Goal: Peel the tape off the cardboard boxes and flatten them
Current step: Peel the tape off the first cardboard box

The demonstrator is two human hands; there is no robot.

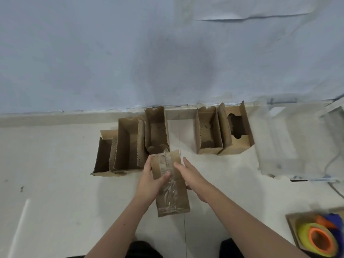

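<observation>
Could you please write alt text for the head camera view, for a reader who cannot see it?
A person's left hand grips a taped cardboard box on a pale floor, thumb on its clear tape, while the right hand lies open along its other side. Five opened boxes line the wall beyond; a tape dispenser sits at lower right.

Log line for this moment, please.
stage: peeling | left hand: grips taped box, thumb on clear tape | right hand: open beside box | open boxes: by wall
</observation>
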